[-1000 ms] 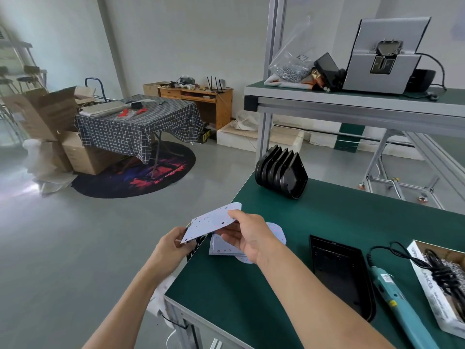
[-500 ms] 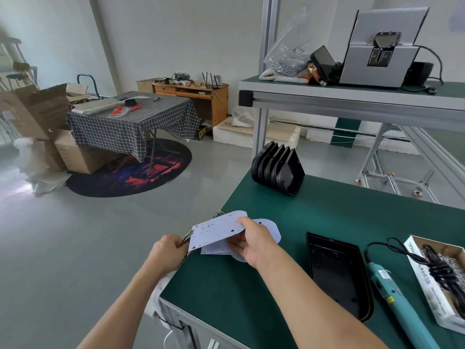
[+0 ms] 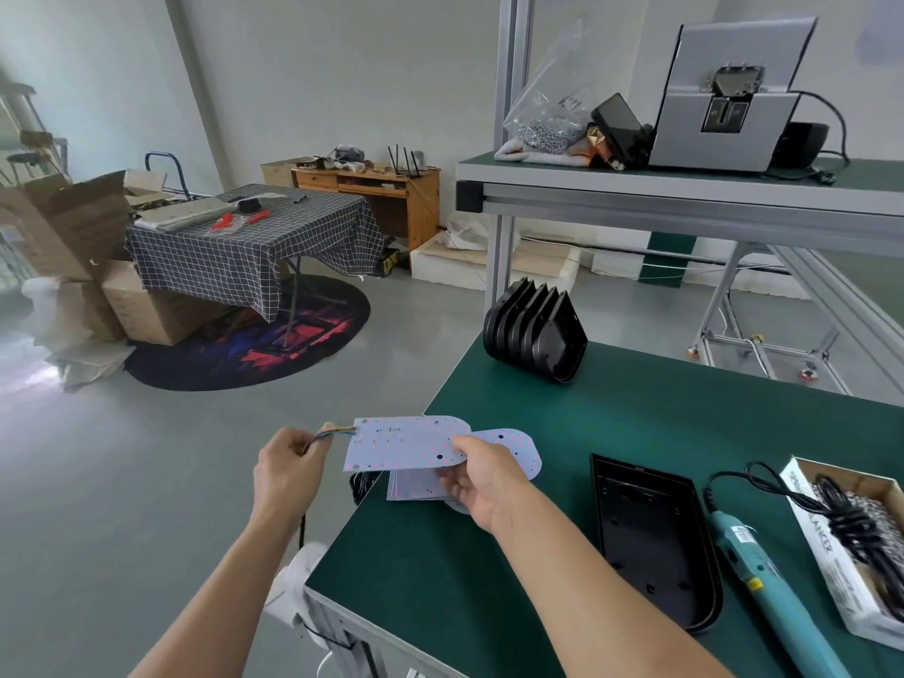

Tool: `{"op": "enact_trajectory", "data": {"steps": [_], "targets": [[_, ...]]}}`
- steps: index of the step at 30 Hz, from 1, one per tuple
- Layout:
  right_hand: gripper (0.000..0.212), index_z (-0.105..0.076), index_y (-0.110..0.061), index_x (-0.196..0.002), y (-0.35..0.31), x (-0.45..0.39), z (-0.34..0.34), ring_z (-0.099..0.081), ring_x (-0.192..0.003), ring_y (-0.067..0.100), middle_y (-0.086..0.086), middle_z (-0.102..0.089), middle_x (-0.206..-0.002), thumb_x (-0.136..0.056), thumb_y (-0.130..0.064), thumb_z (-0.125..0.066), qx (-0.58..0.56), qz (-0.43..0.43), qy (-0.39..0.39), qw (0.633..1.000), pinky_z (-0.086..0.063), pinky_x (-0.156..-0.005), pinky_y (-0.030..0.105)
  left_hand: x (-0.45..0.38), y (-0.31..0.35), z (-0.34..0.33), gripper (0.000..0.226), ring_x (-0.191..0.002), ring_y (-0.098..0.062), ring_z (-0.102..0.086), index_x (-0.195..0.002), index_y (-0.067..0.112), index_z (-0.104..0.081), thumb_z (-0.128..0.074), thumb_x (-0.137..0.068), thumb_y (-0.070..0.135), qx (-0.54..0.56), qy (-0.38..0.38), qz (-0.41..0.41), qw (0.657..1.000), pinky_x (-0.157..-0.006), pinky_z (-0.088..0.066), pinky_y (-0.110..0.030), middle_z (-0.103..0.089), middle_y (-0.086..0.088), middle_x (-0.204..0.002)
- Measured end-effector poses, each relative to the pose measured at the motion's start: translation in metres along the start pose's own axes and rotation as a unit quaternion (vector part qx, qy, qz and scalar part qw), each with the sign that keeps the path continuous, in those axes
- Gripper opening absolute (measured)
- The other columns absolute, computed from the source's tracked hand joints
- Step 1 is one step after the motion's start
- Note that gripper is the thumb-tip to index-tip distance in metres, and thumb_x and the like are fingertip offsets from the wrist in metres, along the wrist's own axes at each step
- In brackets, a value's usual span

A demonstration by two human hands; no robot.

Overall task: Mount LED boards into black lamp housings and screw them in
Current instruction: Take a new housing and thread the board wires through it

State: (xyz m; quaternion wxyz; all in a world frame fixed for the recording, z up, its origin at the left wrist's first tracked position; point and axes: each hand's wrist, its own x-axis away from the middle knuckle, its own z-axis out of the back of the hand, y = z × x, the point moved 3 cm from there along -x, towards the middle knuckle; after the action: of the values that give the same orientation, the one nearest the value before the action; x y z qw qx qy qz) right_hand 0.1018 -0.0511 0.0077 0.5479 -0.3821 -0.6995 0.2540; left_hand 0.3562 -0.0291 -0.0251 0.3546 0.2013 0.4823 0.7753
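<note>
Matt green bench mat [image 3: 685, 433], glossy black plastic housing [image 3: 655, 545]

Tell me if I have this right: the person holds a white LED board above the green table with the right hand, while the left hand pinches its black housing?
Not quite. The head view shows the left hand pinching the board's coloured wires, not a housing. The open black housing lies untouched on the green table. The right hand does hold the LED board above it.

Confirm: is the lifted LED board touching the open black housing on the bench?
Apart. The head view shows bare green bench between the LED board and the housing.
</note>
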Motion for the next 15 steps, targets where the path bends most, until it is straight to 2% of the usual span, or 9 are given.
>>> {"op": "enact_trajectory", "data": {"steps": [1,3,4,6,8,11,13,15], "targets": [[0.011,-0.065,-0.007,-0.103,0.000,0.000,0.002,-0.065,-0.086,0.028,0.012,-0.070,-0.094,-0.101,-0.008,-0.054,-0.020,-0.006,0.003,1.000,-0.050,-0.064,0.030,-0.002,0.003,-0.001,0.040,-0.082,-0.030,-0.063,-0.086,0.017,-0.067,-0.072,-0.088,0.056,-0.023,0.007,0.013,1.000,-0.064,-0.046,-0.037,-0.068,-0.005,-0.081],[0.013,-0.063,-0.008,-0.100,-0.001,0.001,0.004,-0.066,-0.093,0.033,0.013,-0.070,-0.092,-0.104,-0.010,-0.051,-0.060,-0.025,0.002,0.998,-0.050,-0.068,0.035,-0.005,0.008,-0.003,0.071,-0.094,-0.040,-0.062,-0.097,0.002,-0.066,-0.069,-0.082,0.071,-0.143,0.009,0.035,0.989,-0.073,-0.047,-0.042,-0.068,-0.018,-0.095],[0.014,-0.062,-0.008,-0.101,-0.002,0.002,0.004,-0.066,-0.096,0.035,0.014,-0.070,-0.093,-0.105,-0.012,-0.050,-0.074,-0.034,-0.005,0.997,-0.050,-0.072,0.037,-0.005,0.010,-0.004,0.081,-0.093,-0.041,-0.063,-0.097,-0.001,-0.065,-0.066,-0.078,0.078,-0.190,0.003,0.052,0.980,-0.074,-0.047,-0.042,-0.068,-0.021,-0.095],[0.018,-0.061,-0.008,-0.104,-0.004,0.002,0.005,-0.066,-0.106,0.037,0.017,-0.069,-0.098,-0.108,-0.017,-0.047,-0.089,-0.052,-0.020,0.994,-0.050,-0.087,0.041,-0.001,0.014,-0.007,0.086,-0.081,-0.036,-0.068,-0.088,0.003,-0.065,-0.059,-0.074,0.088,-0.212,-0.022,0.088,0.973,-0.069,-0.050,-0.038,-0.071,-0.014,-0.081],[0.021,-0.060,-0.007,-0.104,-0.005,0.001,0.007,-0.065,-0.118,0.039,0.020,-0.069,-0.104,-0.109,-0.019,-0.044,-0.103,-0.069,-0.022,0.992,-0.047,-0.101,0.045,0.003,0.017,-0.015,0.081,-0.067,-0.030,-0.073,-0.080,0.006,-0.068,-0.056,-0.075,0.086,-0.156,-0.055,0.120,0.979,-0.068,-0.054,-0.035,-0.073,-0.007,-0.060],[0.023,-0.059,-0.006,-0.105,-0.005,0.003,0.008,-0.062,-0.126,0.040,0.022,-0.068,-0.107,-0.110,-0.020,-0.041,-0.122,-0.080,-0.023,0.989,-0.045,-0.105,0.046,0.007,0.015,-0.032,0.063,-0.064,-0.025,-0.075,-0.075,0.005,-0.074,-0.069,-0.080,0.067,0.026,-0.070,0.154,0.985,-0.077,-0.061,-0.036,-0.074,-0.005,-0.060],[0.025,-0.059,-0.005,-0.103,-0.006,0.002,0.010,-0.062,-0.127,0.040,0.023,-0.069,-0.113,-0.111,-0.020,-0.040,-0.135,-0.082,-0.025,0.987,-0.045,-0.106,0.045,0.010,0.014,-0.038,0.055,-0.064,-0.024,-0.065,-0.064,0.009,-0.070,-0.072,-0.082,0.061,0.055,-0.044,0.124,0.990,-0.069,-0.052,-0.031,-0.072,0.000,-0.062],[0.028,-0.059,-0.004,-0.099,-0.006,0.003,0.012,-0.061,-0.128,0.041,0.026,-0.067,-0.127,-0.111,-0.020,-0.040,-0.146,-0.083,-0.029,0.985,-0.045,-0.104,0.045,0.013,0.012,-0.042,0.038,-0.067,-0.021,-0.055,-0.065,0.023,-0.065,-0.069,-0.089,0.052,0.049,-0.050,0.075,0.995,-0.066,-0.043,-0.032,-0.064,0.000,-0.067]]}}
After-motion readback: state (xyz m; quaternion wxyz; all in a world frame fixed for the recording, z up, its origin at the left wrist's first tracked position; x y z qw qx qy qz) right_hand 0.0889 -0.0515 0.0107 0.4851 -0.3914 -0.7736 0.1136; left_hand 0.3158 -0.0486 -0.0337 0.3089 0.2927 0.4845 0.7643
